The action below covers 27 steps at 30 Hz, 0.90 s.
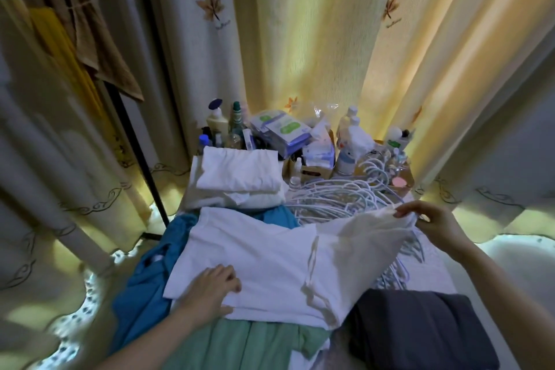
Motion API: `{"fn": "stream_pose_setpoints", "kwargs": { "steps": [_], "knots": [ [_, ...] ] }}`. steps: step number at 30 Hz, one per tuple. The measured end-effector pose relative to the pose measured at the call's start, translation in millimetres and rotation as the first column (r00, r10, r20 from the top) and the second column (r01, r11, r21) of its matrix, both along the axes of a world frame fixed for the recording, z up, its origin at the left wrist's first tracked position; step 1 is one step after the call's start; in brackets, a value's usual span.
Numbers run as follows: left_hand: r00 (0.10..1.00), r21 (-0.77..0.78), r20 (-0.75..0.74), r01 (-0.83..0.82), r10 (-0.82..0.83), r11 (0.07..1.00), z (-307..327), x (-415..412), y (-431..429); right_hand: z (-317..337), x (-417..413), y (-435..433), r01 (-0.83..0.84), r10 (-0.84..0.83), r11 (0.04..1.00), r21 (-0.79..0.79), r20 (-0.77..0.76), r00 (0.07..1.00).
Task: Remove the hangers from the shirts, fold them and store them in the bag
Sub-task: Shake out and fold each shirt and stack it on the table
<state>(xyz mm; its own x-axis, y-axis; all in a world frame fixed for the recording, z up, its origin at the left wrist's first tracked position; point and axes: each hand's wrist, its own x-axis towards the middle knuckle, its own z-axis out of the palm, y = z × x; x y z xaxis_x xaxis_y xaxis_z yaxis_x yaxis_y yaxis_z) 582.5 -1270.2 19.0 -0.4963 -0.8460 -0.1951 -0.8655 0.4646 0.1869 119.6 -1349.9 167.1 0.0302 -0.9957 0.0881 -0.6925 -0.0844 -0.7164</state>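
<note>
My left hand (210, 288) presses flat on the white T-shirt (255, 252), pinning it atop the heaped clothes (240, 345) so it won't slide, while my right hand (435, 222) pinches its raised side edge, for folding inward, I judge — white hangers (330, 198) lie just behind, no bag visible.

One wide view from the person's head, tilted forward and down, close above the desk (438, 279), with the curtains (300, 39) filling the far side and the edges bending outward
</note>
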Motion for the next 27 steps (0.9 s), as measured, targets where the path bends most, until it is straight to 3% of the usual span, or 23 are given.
{"fn": "stream_pose_setpoints", "kwargs": {
  "steps": [3, 5, 7, 9, 13, 18, 20, 23, 25, 27],
  "knots": [
    [0.993, -0.089, 0.088, 0.086, -0.078, 0.992, 1.3, -6.9, -0.9, 0.2, 3.6, -1.4, 0.006, -0.006, 1.000, 0.002, 0.019, 1.000],
    [0.997, -0.119, 0.001, 0.082, -0.083, 0.989, 0.0, -10.4, -0.3, -1.2, 3.7, -2.7, 0.013, -0.013, 1.000, -0.004, 0.024, 1.000],
    [0.983, 0.003, -0.185, 0.023, -0.022, 1.000, 1.8, -8.9, -1.7, -2.1, 3.7, -2.8, 0.025, -0.024, 1.000, -0.015, 0.046, 0.999],
    [0.960, 0.097, -0.278, 0.060, -0.031, 0.994, 3.0, -6.4, -1.2, -3.3, 3.8, -2.5, 0.050, -0.047, 0.998, -0.028, 0.080, 0.996],
    [0.954, 0.271, -0.291, 0.154, -0.072, 0.950, 0.6, -6.7, 2.6, -7.3, 3.8, -0.5, 0.095, -0.093, 0.995, -0.019, 0.086, 0.992],
    [0.916, 0.500, -0.323, -0.050, 0.239, 0.865, -6.2, 2.6, -5.1, 4.1, 41.7, -2.7, 0.019, -0.018, 1.000, -0.022, 0.072, 0.997],
    [0.740, 0.605, -0.434, -0.184, 0.514, 0.775, 4.3, 3.9, -17.2, 13.5, 80.4, -7.3, -0.120, 0.121, 0.992, -0.036, 0.025, 0.992],
    [0.316, 0.723, -0.544, -0.294, 0.777, 0.625, 31.3, 10.6, -43.0, 25.6, 162.5, -13.7, -0.387, 0.383, 0.922, -0.017, -0.123, 0.916],
    [0.012, 0.816, -0.549, -0.209, 0.836, 0.539, 47.3, 19.0, -58.0, 27.9, 224.2, -15.1, -0.519, 0.509, 0.854, -0.031, -0.155, 0.847],
    [-0.217, 0.875, -0.483, -0.079, 0.848, 0.478, 55.7, 28.6, -68.0, 25.4, 279.8, -13.0, -0.615, 0.607, 0.786, -0.067, -0.107, 0.788]
  ]
}}
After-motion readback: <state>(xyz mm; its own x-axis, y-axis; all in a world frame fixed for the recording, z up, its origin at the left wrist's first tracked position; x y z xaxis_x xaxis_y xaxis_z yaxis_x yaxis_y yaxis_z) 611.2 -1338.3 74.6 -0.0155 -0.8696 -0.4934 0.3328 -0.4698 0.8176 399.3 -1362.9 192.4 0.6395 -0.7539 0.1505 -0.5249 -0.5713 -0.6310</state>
